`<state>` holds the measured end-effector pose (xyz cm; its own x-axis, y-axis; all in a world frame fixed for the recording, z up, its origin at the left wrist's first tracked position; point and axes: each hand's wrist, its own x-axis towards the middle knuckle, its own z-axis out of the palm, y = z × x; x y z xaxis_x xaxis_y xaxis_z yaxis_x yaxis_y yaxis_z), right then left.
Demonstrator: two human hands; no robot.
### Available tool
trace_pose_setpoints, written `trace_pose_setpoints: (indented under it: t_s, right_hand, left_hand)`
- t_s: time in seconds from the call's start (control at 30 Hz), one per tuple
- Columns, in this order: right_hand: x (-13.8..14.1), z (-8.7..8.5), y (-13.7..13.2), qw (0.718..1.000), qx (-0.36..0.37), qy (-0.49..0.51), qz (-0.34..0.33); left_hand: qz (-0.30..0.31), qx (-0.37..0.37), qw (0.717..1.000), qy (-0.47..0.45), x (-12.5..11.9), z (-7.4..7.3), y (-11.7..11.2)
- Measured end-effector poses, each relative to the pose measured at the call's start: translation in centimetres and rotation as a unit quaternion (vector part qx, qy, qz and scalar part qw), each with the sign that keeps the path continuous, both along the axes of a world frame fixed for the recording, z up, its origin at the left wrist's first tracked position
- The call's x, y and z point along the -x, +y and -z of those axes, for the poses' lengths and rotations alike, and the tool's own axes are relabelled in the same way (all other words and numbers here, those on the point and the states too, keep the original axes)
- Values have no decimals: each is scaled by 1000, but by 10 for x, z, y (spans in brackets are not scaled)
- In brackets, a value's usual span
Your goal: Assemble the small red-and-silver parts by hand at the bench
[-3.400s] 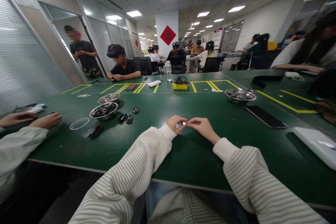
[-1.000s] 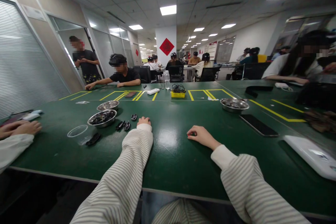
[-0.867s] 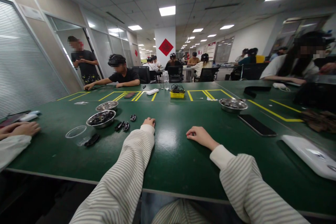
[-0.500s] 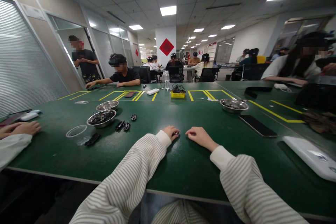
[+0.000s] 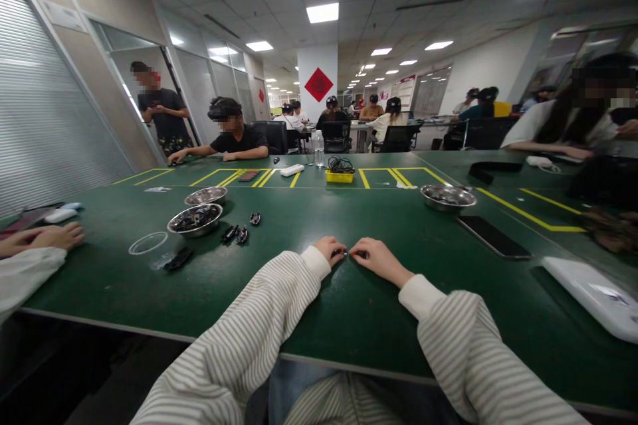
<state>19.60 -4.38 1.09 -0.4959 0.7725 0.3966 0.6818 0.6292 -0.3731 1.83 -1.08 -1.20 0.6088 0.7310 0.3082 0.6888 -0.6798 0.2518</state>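
My left hand (image 5: pixel 329 249) and my right hand (image 5: pixel 375 256) rest on the green table (image 5: pixel 349 305), fingertips meeting around a small dark part (image 5: pixel 345 253) that I cannot make out. Both hands are closed in a pinch. Left of them lie a few small black parts (image 5: pixel 242 234) beside a steel bowl (image 5: pixel 195 219) filled with more black parts. A second steel bowl (image 5: pixel 206 196) stands just behind it.
A clear plastic cup (image 5: pixel 148 248) and a black piece (image 5: pixel 179 258) lie at the left. Another person's hands (image 5: pixel 47 238) rest at the far left edge. At the right are a steel bowl (image 5: pixel 447 196), a black phone (image 5: pixel 493 237) and a white device (image 5: pixel 593 295). People sit across the table.
My left hand reached out to the left toward the loose black parts, then came back to the middle. Both hands now meet in a pinch again.
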Motion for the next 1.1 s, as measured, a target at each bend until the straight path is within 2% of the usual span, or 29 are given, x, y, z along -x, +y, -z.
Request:
trace_pose_setpoints:
  t_s: [0.23, 0.47, 0.73, 0.93, 1.1]
  right_hand:
    - [7, 5, 0, 986, 77, 143, 27]
    - [9, 6, 0, 968, 94, 233, 18]
    - [10, 3, -3, 955, 102, 277, 8]
    - [11, 3, -2, 929, 141, 343, 19]
    - [10, 7, 2, 940, 135, 311, 32]
  left_hand:
    - [-7, 2, 999, -31, 1, -2, 1]
    - [8, -24, 998, -61, 2, -7, -4]
    - [6, -41, 996, -74, 3, -8, -6]
    - [8, -39, 995, -95, 3, -9, -9]
    - [40, -52, 994, -88, 2, -9, -8]
